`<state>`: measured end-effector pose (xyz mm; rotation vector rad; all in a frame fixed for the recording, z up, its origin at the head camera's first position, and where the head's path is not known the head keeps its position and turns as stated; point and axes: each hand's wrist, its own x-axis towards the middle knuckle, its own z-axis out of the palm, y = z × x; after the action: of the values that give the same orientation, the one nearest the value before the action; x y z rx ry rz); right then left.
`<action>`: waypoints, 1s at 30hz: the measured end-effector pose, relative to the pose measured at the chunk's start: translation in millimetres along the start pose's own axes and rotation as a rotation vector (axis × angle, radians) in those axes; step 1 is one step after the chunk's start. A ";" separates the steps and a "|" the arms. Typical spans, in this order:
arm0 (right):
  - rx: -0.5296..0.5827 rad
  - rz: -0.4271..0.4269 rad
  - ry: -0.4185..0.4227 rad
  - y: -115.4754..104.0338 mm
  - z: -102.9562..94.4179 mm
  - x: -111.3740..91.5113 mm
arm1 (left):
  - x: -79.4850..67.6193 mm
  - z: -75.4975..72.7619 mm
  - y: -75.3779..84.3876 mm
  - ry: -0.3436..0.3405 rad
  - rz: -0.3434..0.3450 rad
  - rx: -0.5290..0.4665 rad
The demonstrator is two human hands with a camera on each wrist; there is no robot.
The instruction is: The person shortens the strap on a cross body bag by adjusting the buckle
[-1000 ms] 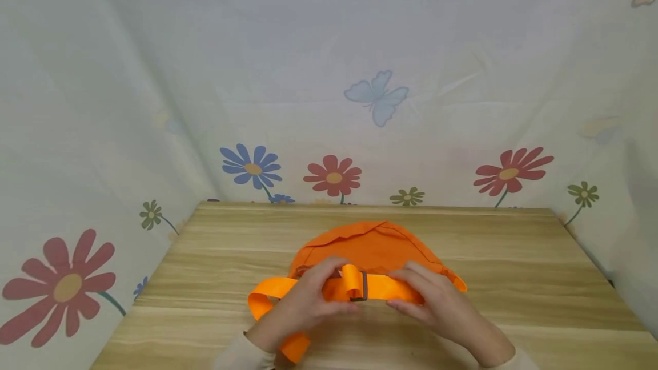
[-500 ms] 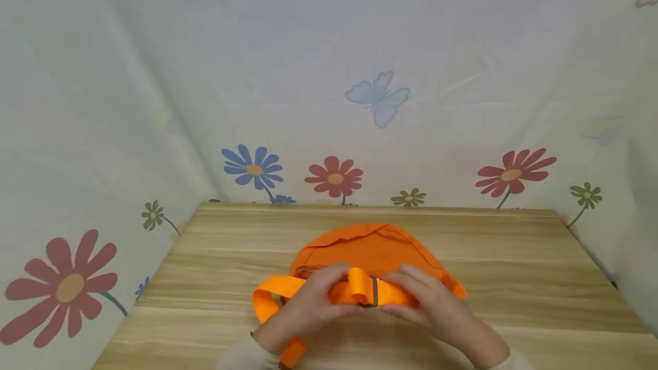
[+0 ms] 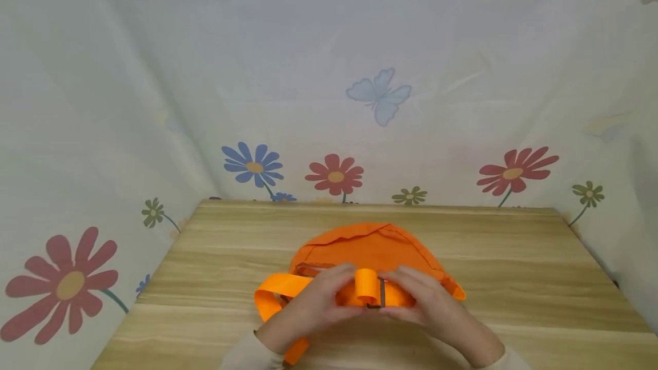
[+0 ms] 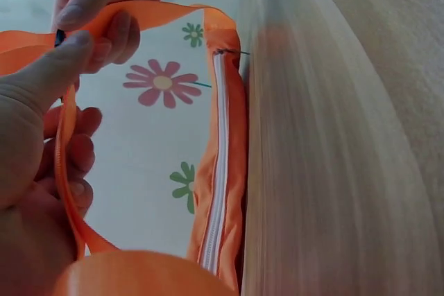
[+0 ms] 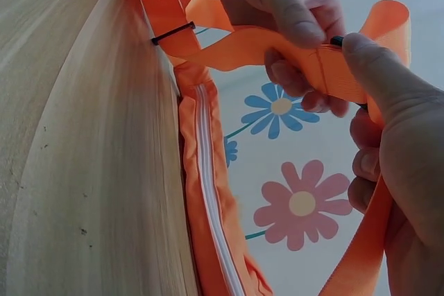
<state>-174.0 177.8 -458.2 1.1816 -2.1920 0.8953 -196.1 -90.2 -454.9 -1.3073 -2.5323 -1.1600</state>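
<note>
From the head: shows an orange bag [image 3: 370, 247] lying near the middle of a wooden table [image 3: 216, 256], in front of a flowered cloth [image 3: 437, 33]. Also shows an orange strap [image 3: 280, 285] with a dark buckle [image 3: 382, 293], on the near side of the bag, gripped narrowly on both sides by the left hand [image 3: 324, 301] and the right hand [image 3: 437, 304]. Compared with a second ago, brings the two hands closer together, with the buckle now farther right, by the right fingertips, and a raised loop [image 3: 366, 287] of strap just left of it. Probably means, for the work on the strap, a shorter stretch at the buckle, steadied from both sides. From the left wrist: shows the left thumb beside the buckle, the right hand pinching strap beyond it, and the bag's white zip [image 4: 220, 150] (apparently closed along the visible stretch). From the right wrist: shows the left hand pinching a stitched length of strap, the right thumb at the buckle, and a dark slider [image 5: 173, 32] on strap near the bag's left end. Cannot tell the exact threading through the buckle, partly hidden by fingers.
</note>
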 end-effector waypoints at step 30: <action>-0.007 -0.047 0.098 7.0 -2.7 -1.6 | -49.4 -52.5 -15.8 0.084 -0.164 0.177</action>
<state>-178.9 183.5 -459.7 1.1562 -2.0802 0.9061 -190.0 -163.1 -445.2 -1.0069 -2.6505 -0.9654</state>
